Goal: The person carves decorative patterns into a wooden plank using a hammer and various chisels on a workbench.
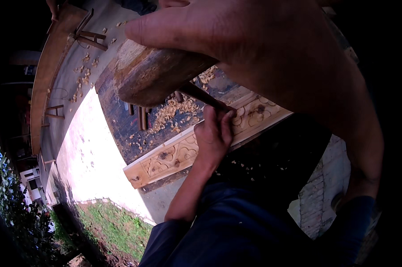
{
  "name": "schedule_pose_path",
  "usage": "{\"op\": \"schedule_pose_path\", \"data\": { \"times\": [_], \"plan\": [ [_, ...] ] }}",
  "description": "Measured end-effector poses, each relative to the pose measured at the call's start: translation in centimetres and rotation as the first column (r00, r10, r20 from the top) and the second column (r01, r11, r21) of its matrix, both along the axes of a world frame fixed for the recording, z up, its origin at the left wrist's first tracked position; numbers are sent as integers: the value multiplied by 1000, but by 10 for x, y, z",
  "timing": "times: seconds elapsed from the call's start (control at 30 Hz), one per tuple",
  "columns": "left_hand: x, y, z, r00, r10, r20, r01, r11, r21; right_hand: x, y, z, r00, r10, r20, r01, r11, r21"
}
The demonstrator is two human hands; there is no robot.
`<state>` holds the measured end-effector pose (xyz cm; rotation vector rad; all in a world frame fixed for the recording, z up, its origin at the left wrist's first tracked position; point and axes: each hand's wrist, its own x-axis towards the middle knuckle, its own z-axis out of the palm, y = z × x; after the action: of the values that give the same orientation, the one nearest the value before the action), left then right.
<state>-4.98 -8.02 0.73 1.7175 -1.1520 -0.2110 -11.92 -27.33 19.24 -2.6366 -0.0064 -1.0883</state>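
Note:
My right hand (267, 58) is raised close to the camera, closed on a dark, worn wooden mallet (156, 73) that hides part of the bench. My left hand (214, 133) grips a narrow chisel (196, 93) standing at a slant on a pale wooden board (178, 151) carved with looping outlines. The mallet is above the upper end of the chisel; whether they touch I cannot tell. The board lies along the near edge of a dark workbench (112, 115), with curled shavings (169, 113) and several loose tools (142, 118) behind it.
A long curved-looking plank (47, 98) on wooden trestles (55, 111) runs along the left, with another person's hand (55, 11) at its far end. Shavings are scattered on the concrete floor (76, 155). Grass (107, 227) and foliage (5, 191) lie lower left.

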Motion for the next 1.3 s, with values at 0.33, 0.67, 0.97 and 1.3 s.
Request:
{"op": "schedule_pose_path", "data": {
  "times": [0.33,0.67,0.97,1.3],
  "plan": [
    [3,1,2,1000,-7,13,7,1000,9,-13,-11,9,997,-67,-31,70,993,97],
    [61,20,-5,709,-17,-705,-149,974,-174,-66,-16,-28,977,-167,-134,214,737,642],
    [66,-10,21,692,-208,-691,29,965,-261,-123,-24,-94,934,-242,-265,308,164,937],
    [-52,-40,23,920,-350,176,385,890,-243,-226,-34,-149,924,-379,51,-114,-147,983]
  ]
}}
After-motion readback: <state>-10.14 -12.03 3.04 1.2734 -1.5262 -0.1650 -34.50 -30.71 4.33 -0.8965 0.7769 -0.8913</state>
